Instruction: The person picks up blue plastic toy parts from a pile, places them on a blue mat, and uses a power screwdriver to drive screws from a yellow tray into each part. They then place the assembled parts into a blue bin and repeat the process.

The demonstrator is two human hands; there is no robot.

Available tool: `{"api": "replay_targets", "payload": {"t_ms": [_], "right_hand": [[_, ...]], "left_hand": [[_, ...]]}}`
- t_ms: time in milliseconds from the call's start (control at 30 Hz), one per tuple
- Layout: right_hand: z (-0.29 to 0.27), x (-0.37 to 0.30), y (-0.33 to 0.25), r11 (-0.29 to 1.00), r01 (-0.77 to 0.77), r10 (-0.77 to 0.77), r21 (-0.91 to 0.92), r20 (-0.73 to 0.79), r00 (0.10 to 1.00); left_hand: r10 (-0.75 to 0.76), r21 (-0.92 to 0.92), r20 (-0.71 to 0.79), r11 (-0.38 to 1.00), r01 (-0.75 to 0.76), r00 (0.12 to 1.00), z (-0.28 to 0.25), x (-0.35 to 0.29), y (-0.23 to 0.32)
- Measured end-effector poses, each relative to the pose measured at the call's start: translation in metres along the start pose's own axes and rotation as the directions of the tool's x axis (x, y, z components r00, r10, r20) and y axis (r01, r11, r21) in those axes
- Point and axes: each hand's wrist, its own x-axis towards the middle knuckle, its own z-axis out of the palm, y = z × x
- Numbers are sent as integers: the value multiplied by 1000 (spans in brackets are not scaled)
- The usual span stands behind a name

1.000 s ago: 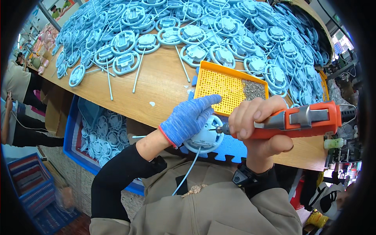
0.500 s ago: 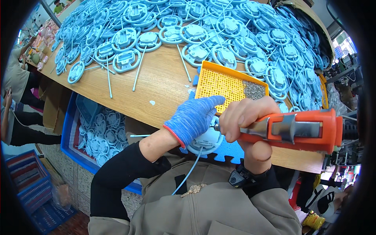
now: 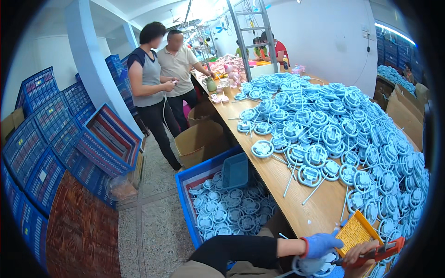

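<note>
At the lower right, my left hand (image 3: 321, 245) wears a blue knitted glove. It lies over the far side of a light blue round plastic part (image 3: 311, 266), its fingers stretched towards a yellow tray (image 3: 379, 237). My bare right hand (image 3: 361, 254) is wrapped round an orange power screwdriver (image 3: 390, 249). The screwdriver lies nearly level, its tip pointing left at the part. My hands hide the tip's contact point and some of the part. The tray's perforated bottom shows beyond my fingers.
A large heap of light blue plastic parts (image 3: 324, 125) covers the wooden table (image 3: 273, 178). Left of it, a blue crate (image 3: 186, 204) holds more parts. Two people (image 3: 160, 74) stand beside cardboard boxes (image 3: 201, 139). Blue crates (image 3: 44, 134) are stacked far left.
My view has swung up and to the left, so my hands now appear at the lower right. Both hands stay at the part, the screwdriver still in my right.
</note>
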Motion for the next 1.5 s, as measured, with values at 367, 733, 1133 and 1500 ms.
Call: {"api": "replay_targets", "payload": {"t_ms": [367, 733, 1133, 1500], "right_hand": [[-13, 11, 3, 994, 83, -81, 76, -28, 996], [-14, 14, 6, 985, 119, -113, 123, -58, 992], [3, 42, 33, 955, 154, -130, 252, -110, 985], [-76, -11, -14, 997, 78, -82, -26, -353, 932]], "left_hand": [[-24, 532, 142, 845, -55, 990, -58, -43, 59], [151, 549, 174, 806, -223, 973, -10, -40, 58], [-297, 736, -26, 641, 219, 955, -71, -110, 2], [221, 693, -96, 715, -94, 970, -83, -3, 5]]}}
